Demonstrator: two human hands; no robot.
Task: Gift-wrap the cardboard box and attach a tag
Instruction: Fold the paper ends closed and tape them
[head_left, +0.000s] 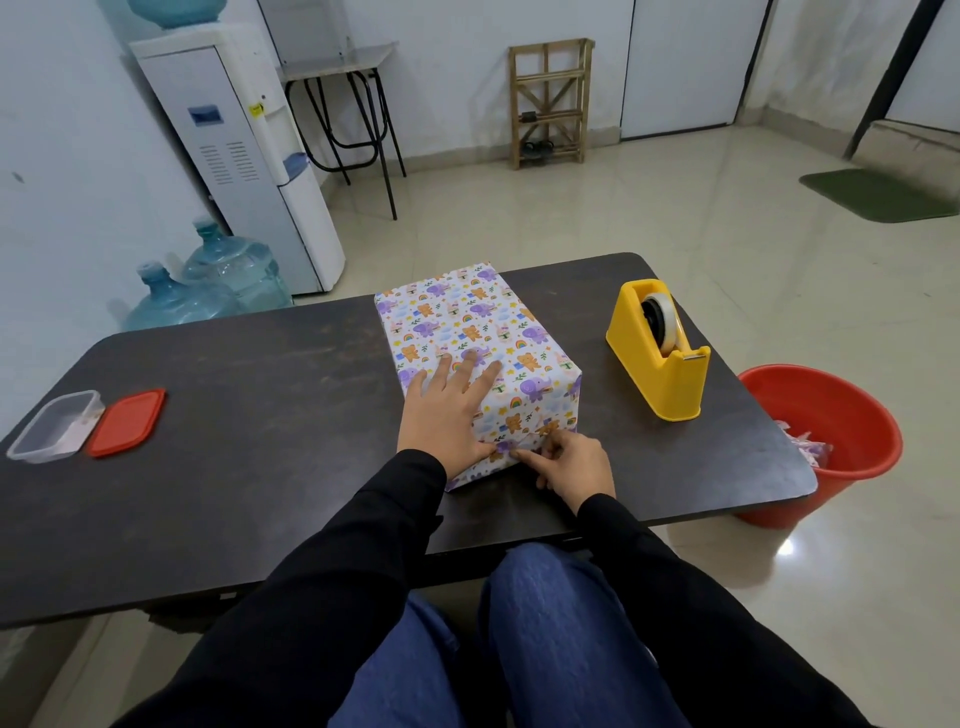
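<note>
The box (467, 332), covered in white paper printed with purple elephants, bears and rainbows, stands in the middle of the dark table (249, 415). My left hand (447, 415) lies flat on its top near the front edge, fingers spread, thumb down on the near end face. My right hand (569, 465) is at that near end face, its index finger pressing the folded paper flap against the box while the other fingers curl. No tag is visible.
A yellow tape dispenser (660, 353) stands right of the box. A clear plastic container (54, 426) and its red lid (127, 422) lie at the table's left. A red bucket (826, 436) with paper scraps sits on the floor at the right.
</note>
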